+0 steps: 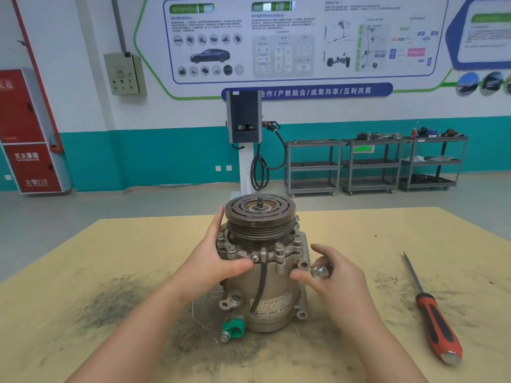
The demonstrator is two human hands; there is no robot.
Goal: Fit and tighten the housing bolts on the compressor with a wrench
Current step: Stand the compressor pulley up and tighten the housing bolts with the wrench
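The compressor (265, 288) stands upright on the wooden table (83, 272), its dark grooved pulley (260, 214) on top. Several housing bolts (279, 246) stick up around the flange below the pulley. My left hand (213, 258) grips the left side of the housing, thumb across the front under the flange, fingers up along the pulley. My right hand (331, 275) is beside the right side of the housing and holds a small silvery metal piece (319, 270) between thumb and fingers, close to a mounting ear. What that piece is I cannot tell.
A screwdriver with a red and black handle (435, 324) lies on the table at the right. Dark dust and bits of straw lie around the compressor's base. Beyond the table stand a charging post (244, 120) and grey shelf carts (373, 164) along the wall.
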